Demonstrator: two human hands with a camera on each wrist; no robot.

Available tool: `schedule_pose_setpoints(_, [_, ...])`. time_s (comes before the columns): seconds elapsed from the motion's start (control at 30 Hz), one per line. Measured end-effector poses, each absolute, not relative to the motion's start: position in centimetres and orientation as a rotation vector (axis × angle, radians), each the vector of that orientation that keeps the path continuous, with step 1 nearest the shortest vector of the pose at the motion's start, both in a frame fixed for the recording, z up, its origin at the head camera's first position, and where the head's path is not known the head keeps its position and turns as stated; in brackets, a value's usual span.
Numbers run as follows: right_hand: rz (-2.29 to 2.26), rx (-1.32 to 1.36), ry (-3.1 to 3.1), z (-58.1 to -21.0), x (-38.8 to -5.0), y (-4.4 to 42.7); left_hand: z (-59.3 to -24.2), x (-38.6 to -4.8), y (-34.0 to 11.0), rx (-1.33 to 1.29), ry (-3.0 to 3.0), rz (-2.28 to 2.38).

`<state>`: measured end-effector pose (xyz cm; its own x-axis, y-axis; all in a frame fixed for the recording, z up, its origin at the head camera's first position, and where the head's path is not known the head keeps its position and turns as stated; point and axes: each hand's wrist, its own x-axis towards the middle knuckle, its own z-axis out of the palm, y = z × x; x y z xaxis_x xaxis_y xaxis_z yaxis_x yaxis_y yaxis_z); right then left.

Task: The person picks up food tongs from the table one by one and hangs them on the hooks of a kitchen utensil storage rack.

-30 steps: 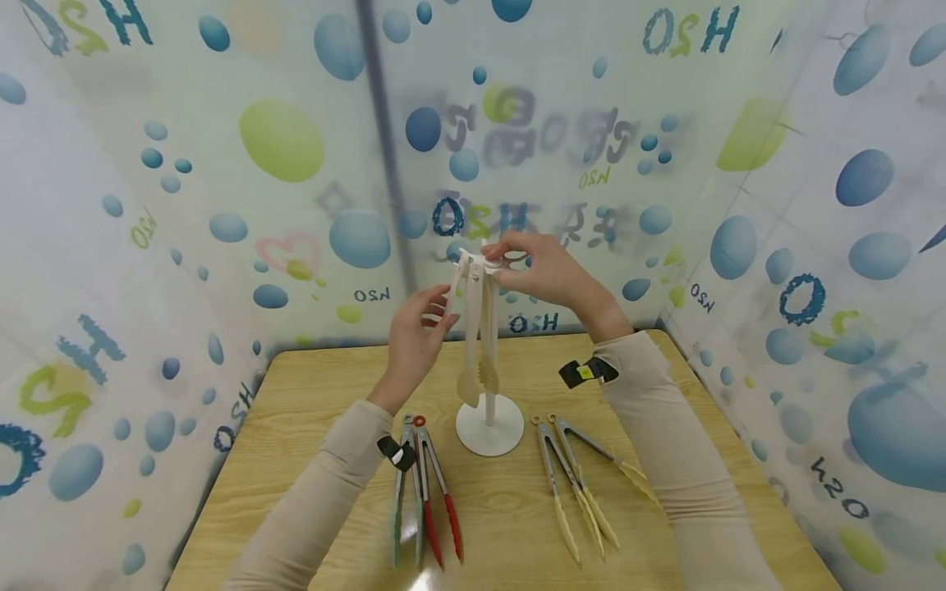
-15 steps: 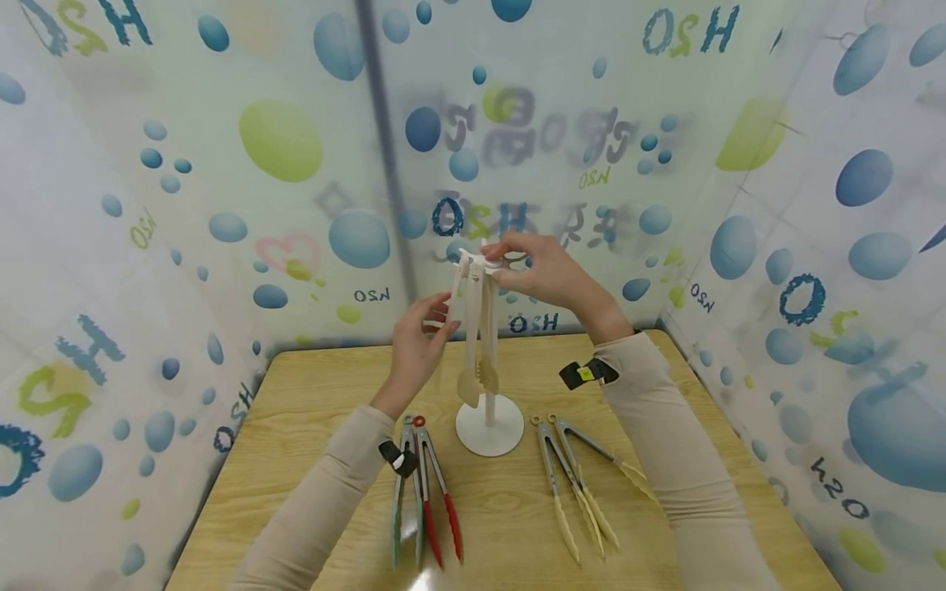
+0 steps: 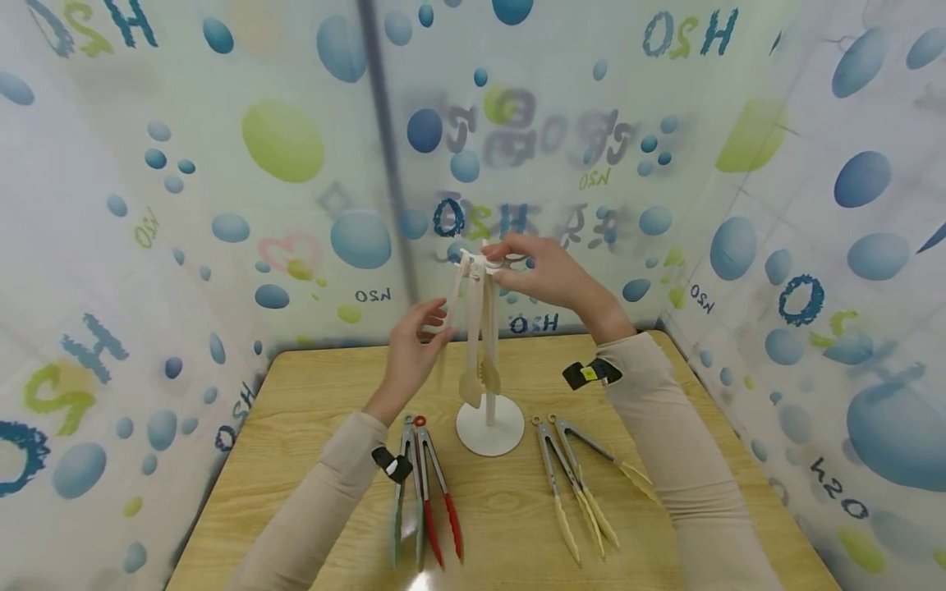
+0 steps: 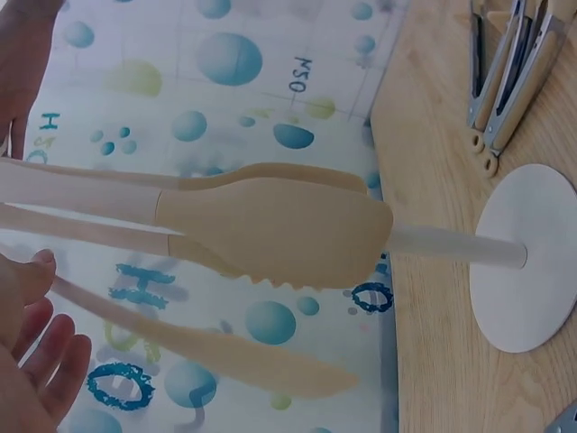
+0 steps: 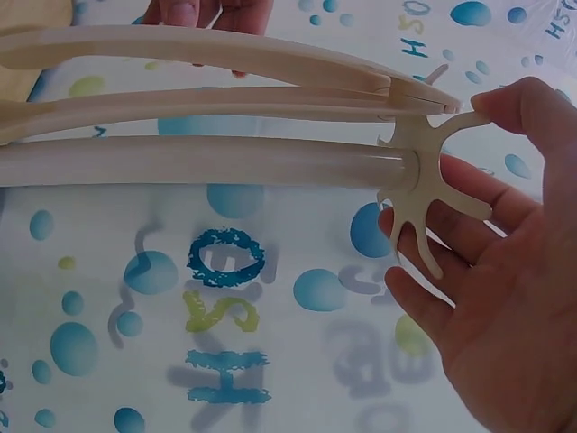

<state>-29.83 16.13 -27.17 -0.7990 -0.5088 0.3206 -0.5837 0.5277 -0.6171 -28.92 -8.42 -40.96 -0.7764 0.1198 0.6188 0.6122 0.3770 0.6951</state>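
Observation:
A white utensil stand [image 3: 491,410] with a round base and a hooked top stands at the table's middle. My right hand [image 3: 543,267] grips its top; in the right wrist view, the thumb meets one arm of the branching hook [image 5: 416,180] and the fingers curl behind. Beige utensils [image 4: 279,230] with broad heads, one edge toothed, hang along the pole. My left hand [image 3: 415,345] pinches the handle of another beige utensil, whose slim blade [image 4: 270,365] is seen edge-on and angles away from the pole. The thumb partly hides that handle.
Left of the base lie green tongs [image 3: 399,509] and red-tipped tongs [image 3: 441,505]. Several yellow-tipped tongs [image 3: 569,484] lie to its right. The wooden table [image 3: 332,377] is enclosed by patterned curtains [image 3: 281,205] at the back and both sides.
My left hand has slid slightly down and left along the slim utensil. The right hand keeps its place on the stand's top.

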Motion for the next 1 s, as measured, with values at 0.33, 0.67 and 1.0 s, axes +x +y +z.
schedule_pose_setpoints(0.33, [1.077, 0.835, -2.737, -26.9, -29.3, 15.5, -42.3, -27.5, -11.2, -0.519, -2.211, -1.407])
schedule_pose_setpoints(0.67, [0.856, 0.602, -2.83, -25.7, -27.6, 13.7, -47.4, -25.7, -13.2, -0.318, -2.474, -1.231])
schedule_pose_setpoints(1.0, [0.641, 0.512, -2.703, -25.4, -26.4, 12.0, -53.3, -23.2, -14.3, -0.088, -2.901, -0.866])
